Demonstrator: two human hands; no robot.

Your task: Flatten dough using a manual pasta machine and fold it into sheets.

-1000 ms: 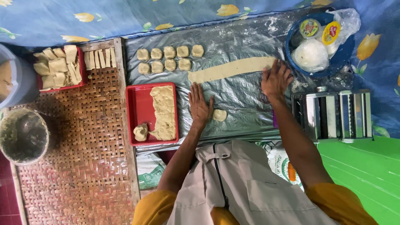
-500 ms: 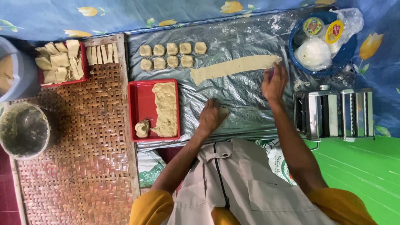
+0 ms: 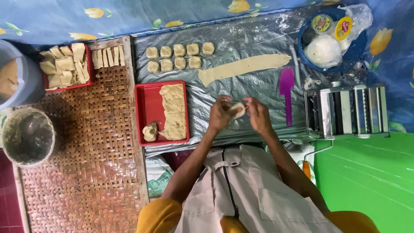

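Observation:
A small tan dough piece (image 3: 237,110) is held between both hands above the floured plastic sheet (image 3: 241,47). My left hand (image 3: 221,114) grips its left side and my right hand (image 3: 258,114) its right side. Beyond the hands lies a long flat dough strip (image 3: 243,68). Several small square dough pieces (image 3: 177,56) sit in two rows at the sheet's far left. A red tray (image 3: 146,108) left of my left hand holds a dough slab (image 3: 174,110) and a small lump (image 3: 150,131).
A purple scraper (image 3: 286,92) lies right of my right hand. A metal pasta roller (image 3: 345,111) stands at the right. A blue bowl (image 3: 307,51) holds a bagged white lump and small tubs. Another red tray of cut dough (image 3: 64,64) and buckets (image 3: 26,137) rest on a woven mat.
My left hand picked the small dough piece off the sheet. My right hand left the long strip and came down to meet it. Both now hold the piece together.

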